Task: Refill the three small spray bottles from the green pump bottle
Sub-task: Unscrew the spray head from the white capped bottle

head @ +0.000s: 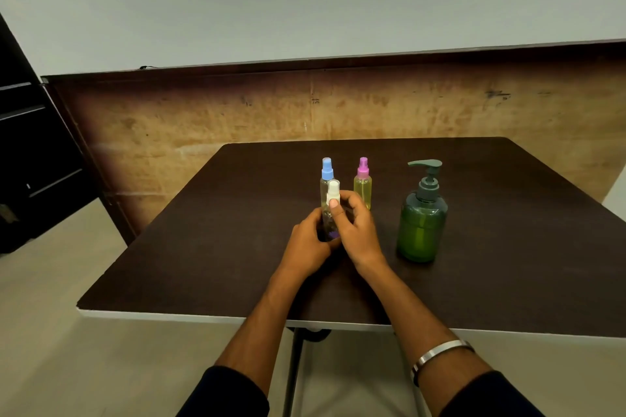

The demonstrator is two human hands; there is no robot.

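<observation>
A small clear spray bottle with a white cap [333, 191] stands upright near the middle of the dark table [203, 247]. My left hand [310, 242] grips its lower body from the left. My right hand [355, 225] wraps round it from the right, thumb up near the white cap's base. Just behind it stands a blue-capped spray bottle [327, 170], partly hidden. To the right of that is a pink-capped spray bottle [362, 183] holding yellowish liquid. The green pump bottle [422, 220] stands apart at the right, untouched.
The table's front edge [237, 317] has a white rim, with a metal leg below. A worn wooden panel [305, 105] stands close behind the table. A dark shelf unit [30, 152] is at the far left. A metal bangle [440, 354] is on my right wrist.
</observation>
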